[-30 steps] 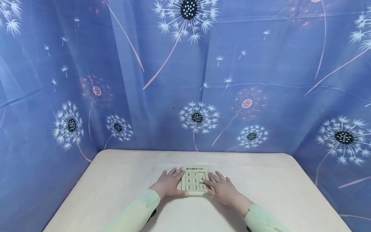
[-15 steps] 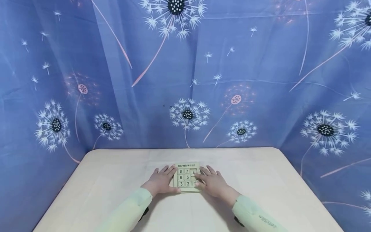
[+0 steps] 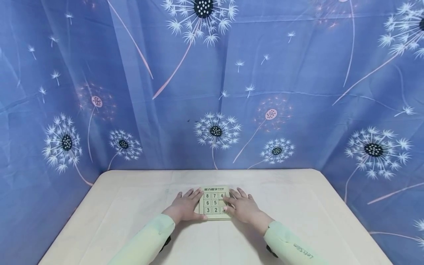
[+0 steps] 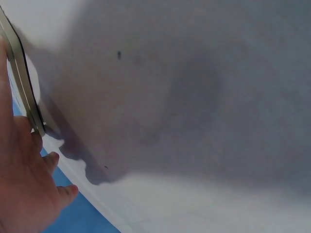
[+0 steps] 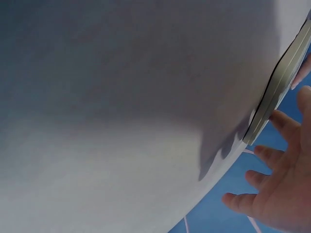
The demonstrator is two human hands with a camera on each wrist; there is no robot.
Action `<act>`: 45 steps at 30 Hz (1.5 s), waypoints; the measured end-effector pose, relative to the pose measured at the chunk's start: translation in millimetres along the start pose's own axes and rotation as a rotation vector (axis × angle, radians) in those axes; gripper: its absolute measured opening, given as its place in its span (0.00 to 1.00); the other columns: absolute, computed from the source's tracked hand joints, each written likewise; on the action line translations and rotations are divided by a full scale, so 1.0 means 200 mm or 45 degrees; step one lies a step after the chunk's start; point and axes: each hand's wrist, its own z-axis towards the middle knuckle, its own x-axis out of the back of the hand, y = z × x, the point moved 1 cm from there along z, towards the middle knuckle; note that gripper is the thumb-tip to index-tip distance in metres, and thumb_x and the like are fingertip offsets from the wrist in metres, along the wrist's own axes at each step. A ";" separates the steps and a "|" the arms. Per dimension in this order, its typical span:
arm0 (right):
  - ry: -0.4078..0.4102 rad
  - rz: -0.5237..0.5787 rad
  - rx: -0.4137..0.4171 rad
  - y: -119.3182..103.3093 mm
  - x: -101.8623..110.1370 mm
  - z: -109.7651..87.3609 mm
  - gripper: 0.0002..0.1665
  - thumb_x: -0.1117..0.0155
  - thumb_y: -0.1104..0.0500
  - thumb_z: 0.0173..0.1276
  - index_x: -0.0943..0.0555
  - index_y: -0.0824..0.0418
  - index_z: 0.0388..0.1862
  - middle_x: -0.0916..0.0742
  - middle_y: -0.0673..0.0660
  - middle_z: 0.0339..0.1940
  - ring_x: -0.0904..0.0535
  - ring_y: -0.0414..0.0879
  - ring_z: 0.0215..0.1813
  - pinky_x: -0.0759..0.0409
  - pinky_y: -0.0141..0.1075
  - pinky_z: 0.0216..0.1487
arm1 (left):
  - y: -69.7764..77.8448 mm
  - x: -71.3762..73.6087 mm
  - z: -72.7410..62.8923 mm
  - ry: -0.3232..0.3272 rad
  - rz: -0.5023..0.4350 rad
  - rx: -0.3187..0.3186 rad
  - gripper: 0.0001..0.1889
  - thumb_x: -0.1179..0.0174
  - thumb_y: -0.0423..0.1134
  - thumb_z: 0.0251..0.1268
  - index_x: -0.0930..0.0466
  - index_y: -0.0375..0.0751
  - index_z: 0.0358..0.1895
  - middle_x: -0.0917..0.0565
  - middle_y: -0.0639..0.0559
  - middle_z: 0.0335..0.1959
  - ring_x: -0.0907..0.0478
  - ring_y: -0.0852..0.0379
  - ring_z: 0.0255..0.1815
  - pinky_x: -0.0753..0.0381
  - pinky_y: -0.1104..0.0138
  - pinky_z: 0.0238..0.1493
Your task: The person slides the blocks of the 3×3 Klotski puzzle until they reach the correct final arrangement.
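Spread wide, my left hand [image 3: 184, 207] touches the number board [image 3: 217, 216]; my right hand [image 3: 246, 209], splayed at its right side, partly hides the near-right tile [image 3: 223, 211].

- We get bright, even head-view light; soft shadows toward near edge of tabletop [image 3: 139, 193].
- Wrist views dimmer; we see broad, soft-edged shadows across it.

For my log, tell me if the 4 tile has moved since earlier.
Yes, the 4 tile has slid up the board, now level with the 7 tile.
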 end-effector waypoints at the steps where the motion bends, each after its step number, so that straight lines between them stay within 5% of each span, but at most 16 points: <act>1: 0.002 0.002 -0.001 0.00 0.00 0.00 0.29 0.44 0.39 0.77 0.22 0.50 0.71 0.29 0.62 0.80 0.40 0.67 0.82 0.40 0.73 0.76 | 0.00 0.00 0.00 0.004 0.001 -0.001 0.53 0.39 0.73 0.60 0.43 0.46 0.82 0.42 0.52 0.84 0.44 0.45 0.85 0.43 0.39 0.82; 30: 0.012 0.086 0.082 0.00 0.04 -0.01 0.31 0.44 0.42 0.78 0.24 0.57 0.72 0.31 0.69 0.80 0.40 0.72 0.80 0.38 0.76 0.73 | -0.01 -0.01 0.01 0.013 -0.009 0.004 0.54 0.38 0.74 0.58 0.43 0.47 0.82 0.41 0.52 0.84 0.43 0.44 0.85 0.42 0.39 0.82; 45: 0.054 0.139 0.127 -0.01 0.09 -0.16 0.31 0.44 0.43 0.79 0.26 0.54 0.74 0.33 0.67 0.81 0.41 0.73 0.81 0.39 0.77 0.73 | 0.00 -0.01 0.01 0.015 -0.021 0.016 0.53 0.37 0.73 0.58 0.42 0.47 0.82 0.41 0.52 0.84 0.43 0.45 0.85 0.43 0.39 0.82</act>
